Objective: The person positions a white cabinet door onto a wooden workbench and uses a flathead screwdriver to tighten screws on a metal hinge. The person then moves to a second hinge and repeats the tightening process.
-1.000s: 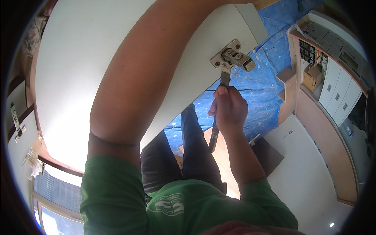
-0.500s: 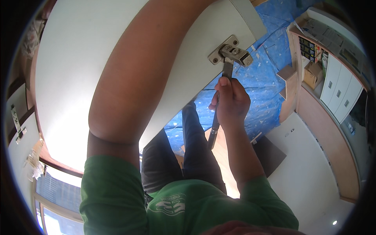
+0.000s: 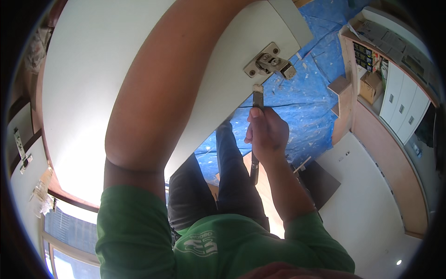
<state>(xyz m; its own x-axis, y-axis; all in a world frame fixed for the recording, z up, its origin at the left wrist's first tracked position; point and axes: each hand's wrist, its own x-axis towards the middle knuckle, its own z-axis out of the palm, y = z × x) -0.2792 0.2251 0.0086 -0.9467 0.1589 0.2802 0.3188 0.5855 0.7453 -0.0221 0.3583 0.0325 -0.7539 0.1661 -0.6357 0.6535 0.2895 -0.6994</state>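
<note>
My right hand (image 3: 268, 132) grips a long, flat, chisel-like metal tool (image 3: 258, 95), its pale tip just below and left of a metal cabinet hinge (image 3: 274, 63), apparently apart from it. The hinge is screwed to a white panel (image 3: 83, 93) near the edge. My left forearm (image 3: 158, 88) lies across the panel and runs off the top of the picture, so my left hand is hidden from view.
A blue sheet (image 3: 316, 111) with pale flecks covers the floor below. At right stands a wooden cabinet with white drawers (image 3: 397, 100) and a cardboard box (image 3: 370, 86). At far left are another panel with hardware (image 3: 25, 160) and a window (image 3: 67, 225).
My right hand and the tool have moved down and slightly left, the tool's tip coming away from the hinge. My left arm stays across the panel.
</note>
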